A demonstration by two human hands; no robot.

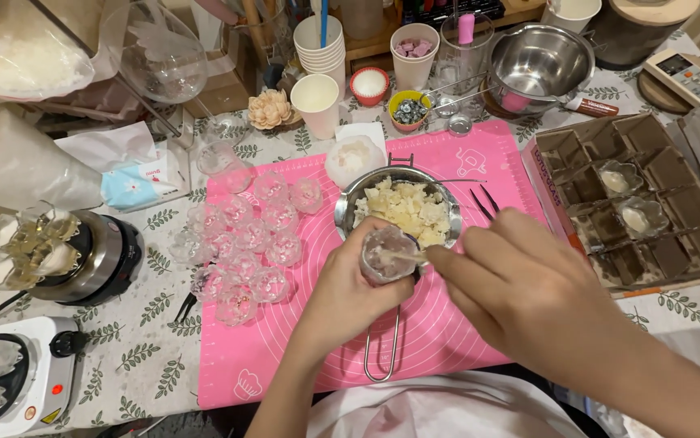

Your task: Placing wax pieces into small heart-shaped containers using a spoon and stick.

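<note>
left hand (350,292) grips small glass cup (388,253) | right hand (512,284) pinches stick (405,255) | metal pot (398,207): pale wax chunks

Pink mat (447,341) with white line drawings at desk centre. Desk cloth (147,357) white, green leaf-sprig pattern. Steel pan (350,212) on mat holds pale yellow wax chunks (411,209). Clear small cups (240,243) on mat's left half. Brown cardboard tray (674,251) at right edge, two clear cups with white filling. Red bowl (368,85) and yellow bowl (408,109) near far edge. White hotplate (38,381) at near-left corner, black-silver one (102,259) beyond.
</note>
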